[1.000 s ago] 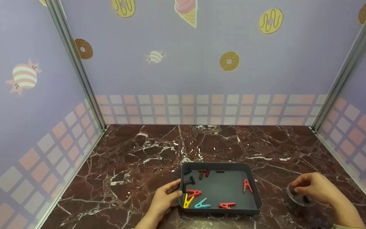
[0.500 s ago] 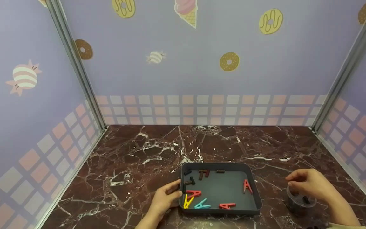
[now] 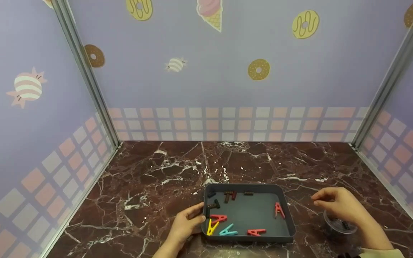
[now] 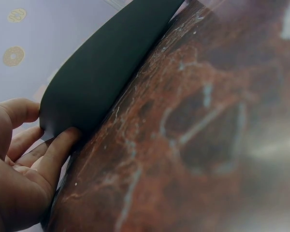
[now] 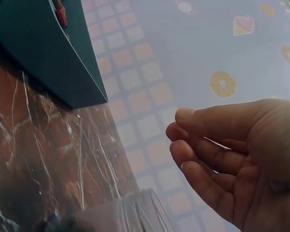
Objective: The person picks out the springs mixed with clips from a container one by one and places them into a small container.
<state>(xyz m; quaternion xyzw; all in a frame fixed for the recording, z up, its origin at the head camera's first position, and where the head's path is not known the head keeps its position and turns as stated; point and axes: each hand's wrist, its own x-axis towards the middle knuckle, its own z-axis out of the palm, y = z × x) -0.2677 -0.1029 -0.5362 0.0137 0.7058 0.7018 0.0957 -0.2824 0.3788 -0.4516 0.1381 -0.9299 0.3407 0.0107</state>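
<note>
Right of the dark tray and apart from it, the right hand has its fingers bent toward the thumb. Inside the tray lies a red piece; lower in view than the tray, a clear container shows partly.

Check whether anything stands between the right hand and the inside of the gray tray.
Only the tray's right wall; otherwise bare tabletop shows between it and the right hand. The clear cup sits off that path.
</note>
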